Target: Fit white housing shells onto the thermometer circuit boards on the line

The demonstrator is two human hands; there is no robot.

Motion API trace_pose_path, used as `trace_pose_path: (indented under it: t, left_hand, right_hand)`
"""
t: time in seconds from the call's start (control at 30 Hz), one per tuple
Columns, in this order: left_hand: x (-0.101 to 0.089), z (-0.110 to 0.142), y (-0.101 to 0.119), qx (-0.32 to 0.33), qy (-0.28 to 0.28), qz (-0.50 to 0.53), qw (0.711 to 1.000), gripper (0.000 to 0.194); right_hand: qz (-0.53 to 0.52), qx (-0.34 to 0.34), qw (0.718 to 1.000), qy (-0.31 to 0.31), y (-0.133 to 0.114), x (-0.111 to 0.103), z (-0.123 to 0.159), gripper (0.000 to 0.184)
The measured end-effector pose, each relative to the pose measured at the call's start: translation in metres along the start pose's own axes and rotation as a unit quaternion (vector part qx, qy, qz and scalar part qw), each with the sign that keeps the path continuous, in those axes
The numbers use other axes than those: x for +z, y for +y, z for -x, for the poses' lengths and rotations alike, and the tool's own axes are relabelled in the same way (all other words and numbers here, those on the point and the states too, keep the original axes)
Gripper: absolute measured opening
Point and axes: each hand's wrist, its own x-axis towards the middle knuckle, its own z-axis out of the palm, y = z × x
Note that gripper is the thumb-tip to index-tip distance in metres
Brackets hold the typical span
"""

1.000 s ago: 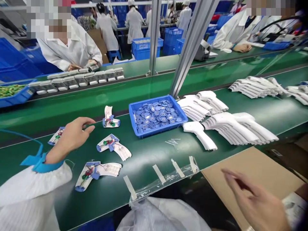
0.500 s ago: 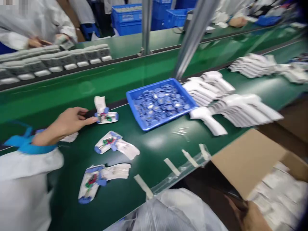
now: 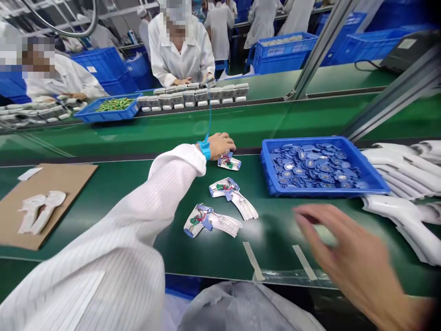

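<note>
Belt [image 3: 272, 234] room under the open right hand [image 3: 344, 257]; left hand [image 3: 220, 145] curled, grip unclear, by a wired housing [image 3: 229, 162].

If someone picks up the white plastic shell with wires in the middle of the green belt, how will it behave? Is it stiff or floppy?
The white plastic shell will probably feel light and fairly stiff, because it looks like thin moulded plastic. Its thin wires look loose and could catch on fingers. It lies flat on the green belt, so it seems unlikely to roll.

Head camera looks forward and down, seemingly across a conveyor [image 3: 275, 243].
</note>
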Motion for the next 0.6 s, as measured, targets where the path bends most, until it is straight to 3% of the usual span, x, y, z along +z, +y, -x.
trace_pose_path:
  t: [0.1, 0.2, 0.27, 0.37, 0.43, 0.5, 0.6]
  left_hand:
    - [-0.010, 0.012, -0.002, -0.050, -0.013, -0.014, 0.999, 0.030]
    - [-0.021, 0.049, 0.008, -0.153, 0.022, -0.011, 0.988, 0.035]
    - [-0.023, 0.082, 0.031, -0.192, 0.054, 0.001, 0.980, 0.036]
    - [-0.005, 0.134, 0.091, -0.154, 0.105, 0.058, 0.981, 0.028]
    - [0.016, 0.165, 0.132, -0.105, 0.201, 0.185, 0.956, 0.035]
    - [0.036, 0.190, 0.163, -0.103, 0.256, 0.303, 0.912, 0.045]
    - [0.049, 0.209, 0.180, -0.137, 0.329, 0.409, 0.840, 0.034]
  right_hand:
    - [-0.150, 0.012, 0.984, -0.096, -0.044, 0.020, -0.051, 0.030]
    - [-0.311, 0.086, 0.928, -0.187, -0.074, 0.051, -0.078, 0.041]
    - [-0.374, 0.124, 0.899, -0.190, -0.089, 0.071, -0.085, 0.057]
    - [-0.397, 0.137, 0.894, -0.158, -0.107, 0.088, -0.086, 0.064]
    - [-0.386, 0.137, 0.902, -0.133, -0.109, 0.086, -0.079, 0.057]
    - [-0.373, 0.126, 0.909, -0.138, -0.099, 0.072, -0.065, 0.052]
    - [-0.337, 0.071, 0.911, -0.226, -0.071, 0.039, -0.038, 0.051]
